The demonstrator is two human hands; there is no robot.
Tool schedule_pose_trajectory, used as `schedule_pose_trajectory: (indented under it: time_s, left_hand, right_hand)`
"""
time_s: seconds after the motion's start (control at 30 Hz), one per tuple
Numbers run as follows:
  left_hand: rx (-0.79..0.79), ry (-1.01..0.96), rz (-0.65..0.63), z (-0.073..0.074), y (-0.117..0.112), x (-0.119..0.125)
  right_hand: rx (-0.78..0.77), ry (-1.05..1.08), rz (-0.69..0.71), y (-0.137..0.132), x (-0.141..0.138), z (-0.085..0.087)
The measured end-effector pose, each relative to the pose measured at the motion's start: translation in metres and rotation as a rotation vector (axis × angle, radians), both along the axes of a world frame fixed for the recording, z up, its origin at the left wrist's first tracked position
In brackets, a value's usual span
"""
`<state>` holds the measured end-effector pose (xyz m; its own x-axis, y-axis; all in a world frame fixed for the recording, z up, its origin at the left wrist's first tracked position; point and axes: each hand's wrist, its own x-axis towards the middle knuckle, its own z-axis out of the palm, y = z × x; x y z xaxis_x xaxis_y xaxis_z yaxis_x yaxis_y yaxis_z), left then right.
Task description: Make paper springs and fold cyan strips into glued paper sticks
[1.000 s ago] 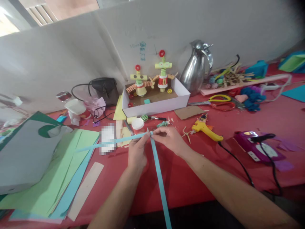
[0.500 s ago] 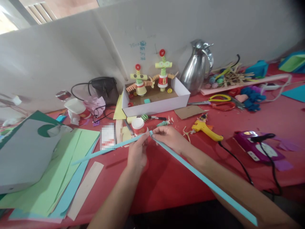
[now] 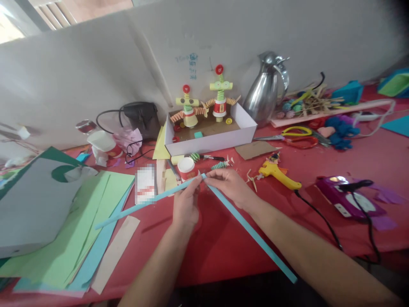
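Note:
Two long light-blue paper strips meet at a corner between my hands, and I cannot tell whether they are two pieces or one folded piece. My left hand [image 3: 187, 204] pinches the corner from the left, with the left paper strip [image 3: 128, 210] running down over the green sheets. On the other side, my right hand [image 3: 231, 186] pinches the same corner, and the right paper strip [image 3: 252, 233] slants down towards the table's front edge. Just behind my fingertips stands a red and white paper cup [image 3: 186, 165].
A white box [image 3: 211, 140] holding two paper-cup figures stands at the back. A steel jug [image 3: 263, 91] and scissors [image 3: 298, 133] are right of it. A yellow glue gun [image 3: 281, 175] and purple device [image 3: 343, 204] lie at right, coloured paper sheets [image 3: 79, 213] at left.
The free end of the right strip has swung up and left, away from my right forearm. The left strip's end has dipped slightly. Both hands keep their pinch at the corner.

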<state>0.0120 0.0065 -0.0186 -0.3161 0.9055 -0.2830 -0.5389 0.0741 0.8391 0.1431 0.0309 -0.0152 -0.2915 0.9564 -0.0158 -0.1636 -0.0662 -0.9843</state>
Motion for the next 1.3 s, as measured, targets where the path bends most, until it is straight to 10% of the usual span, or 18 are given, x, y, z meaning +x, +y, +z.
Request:
schedule_pose_trajectory:
  time_s: [0.27, 0.63, 0.83, 1.3]
  left_hand:
    - [0.081, 0.09, -0.324, 0.004, 0.0, -0.01]
    - [0.372, 0.41, -0.254, 0.006, 0.013, -0.019]
    - [0.162, 0.214, -0.465, 0.019, 0.015, -0.036]
    - [0.022, 0.77, -0.697, 0.038, 0.008, -0.033]
  right_hand:
    - [-0.159, 0.022, -0.039, 0.004, 0.011, 0.011]
    - [-0.228, 0.167, 0.118, -0.002, 0.009, 0.019]
    - [-0.131, 0.051, 0.104, 0.0, 0.013, 0.02]
    - [0.096, -0.326, 0.301, 0.015, 0.032, 0.008]
